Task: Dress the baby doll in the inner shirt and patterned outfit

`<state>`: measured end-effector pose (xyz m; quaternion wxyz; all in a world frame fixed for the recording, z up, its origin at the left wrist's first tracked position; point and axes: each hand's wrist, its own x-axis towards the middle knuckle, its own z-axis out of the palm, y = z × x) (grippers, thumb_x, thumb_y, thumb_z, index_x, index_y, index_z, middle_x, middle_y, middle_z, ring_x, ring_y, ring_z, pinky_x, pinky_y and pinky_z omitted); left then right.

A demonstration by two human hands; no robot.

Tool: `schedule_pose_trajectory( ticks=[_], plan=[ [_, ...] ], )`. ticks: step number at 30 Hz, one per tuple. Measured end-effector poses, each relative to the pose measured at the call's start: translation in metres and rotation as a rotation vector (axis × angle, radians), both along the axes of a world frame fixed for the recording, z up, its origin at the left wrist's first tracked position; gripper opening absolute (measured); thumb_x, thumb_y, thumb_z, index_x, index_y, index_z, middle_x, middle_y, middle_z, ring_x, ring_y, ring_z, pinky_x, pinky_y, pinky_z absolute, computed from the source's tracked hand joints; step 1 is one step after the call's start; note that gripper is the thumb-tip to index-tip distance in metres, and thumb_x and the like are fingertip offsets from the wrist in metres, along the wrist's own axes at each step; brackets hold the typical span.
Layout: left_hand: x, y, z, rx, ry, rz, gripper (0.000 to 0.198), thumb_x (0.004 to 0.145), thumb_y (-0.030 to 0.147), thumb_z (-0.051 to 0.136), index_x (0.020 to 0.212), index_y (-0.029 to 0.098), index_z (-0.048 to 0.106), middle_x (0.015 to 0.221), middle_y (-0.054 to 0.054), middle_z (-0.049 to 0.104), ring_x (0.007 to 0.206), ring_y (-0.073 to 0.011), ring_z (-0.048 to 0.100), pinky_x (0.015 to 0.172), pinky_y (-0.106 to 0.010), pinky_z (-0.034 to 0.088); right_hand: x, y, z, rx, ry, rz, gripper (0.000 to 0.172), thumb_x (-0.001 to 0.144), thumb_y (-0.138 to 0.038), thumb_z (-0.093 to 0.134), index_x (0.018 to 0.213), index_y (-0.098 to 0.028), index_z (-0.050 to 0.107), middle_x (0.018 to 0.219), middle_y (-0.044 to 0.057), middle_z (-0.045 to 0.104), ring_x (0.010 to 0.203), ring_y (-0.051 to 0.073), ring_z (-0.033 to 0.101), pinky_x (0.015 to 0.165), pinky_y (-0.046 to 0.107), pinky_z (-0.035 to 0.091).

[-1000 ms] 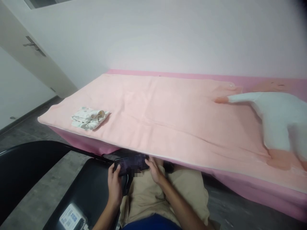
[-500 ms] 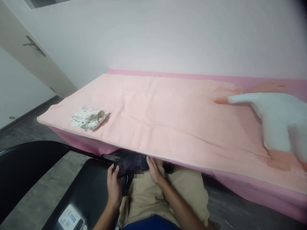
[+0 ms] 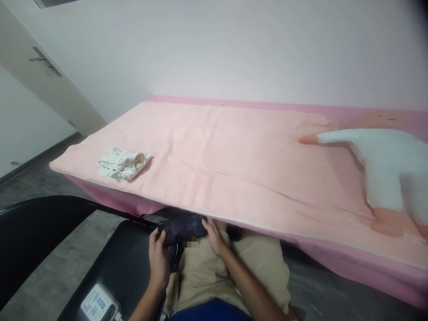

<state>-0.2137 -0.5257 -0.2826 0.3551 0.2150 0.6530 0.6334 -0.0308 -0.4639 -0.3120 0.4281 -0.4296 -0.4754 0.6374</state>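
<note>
A black phone (image 3: 182, 229) is held sideways over my lap, just below the near edge of the bed. My left hand (image 3: 158, 256) wraps around its left end, thumb on the front. On its right end, my right hand (image 3: 214, 236) grips with the thumb at the edge. The screen looks dark, and a small patch below it is blurred out. Past my hands, a folded white patterned cloth (image 3: 123, 164) lies on the pink sheet (image 3: 234, 165).
A white plush toy with orange parts (image 3: 384, 165) lies at the right. To my left are a black chair (image 3: 123, 263) and, on it, a white device with a printed label (image 3: 98, 303). A door (image 3: 56, 80) is in the far left wall.
The view has shifted very slightly. Both hands keep the same hold on the phone, with the right thumb a little lower on it.
</note>
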Motion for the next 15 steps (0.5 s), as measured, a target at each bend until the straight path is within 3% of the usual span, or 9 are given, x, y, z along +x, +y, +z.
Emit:
schedule_pose_trajectory(
  ticks=[3, 6, 15],
  plan=[
    [0.002, -0.001, 0.004, 0.001, 0.048, 0.003, 0.04, 0.084, 0.049, 0.076, 0.114, 0.022, 0.072, 0.117, -0.003, 0.069, 0.116, -0.0256, 0.06, 0.097, -0.031, 0.048, 0.001, 0.0, 0.002, 0.01, -0.009, 0.006, 0.058, 0.101, -0.067, 0.049, 0.15, -0.037, 0.059, 0.161, -0.005, 0.052, 0.162, 0.023, 0.025, 0.135, 0.047, 0.013],
    [0.003, -0.001, 0.005, 0.012, 0.053, 0.005, 0.041, 0.084, 0.049, 0.076, 0.113, 0.02, 0.072, 0.117, -0.005, 0.069, 0.115, -0.0255, 0.06, 0.097, -0.031, 0.048, 0.002, 0.001, 0.003, -0.001, -0.022, 0.0, 0.061, 0.1, -0.07, 0.05, 0.151, -0.039, 0.058, 0.164, -0.007, 0.048, 0.163, 0.023, 0.021, 0.135, 0.045, 0.011],
    [0.001, 0.001, -0.004, 0.073, -0.094, 0.027, 0.043, 0.082, 0.048, 0.079, 0.116, 0.022, 0.072, 0.117, -0.002, 0.069, 0.113, -0.022, 0.061, 0.094, -0.027, 0.047, 0.0, 0.0, -0.008, -0.031, 0.068, 0.002, 0.069, 0.097, -0.075, 0.051, 0.154, -0.035, 0.055, 0.168, -0.005, 0.043, 0.162, 0.023, 0.026, 0.134, 0.045, 0.014]
  ],
)
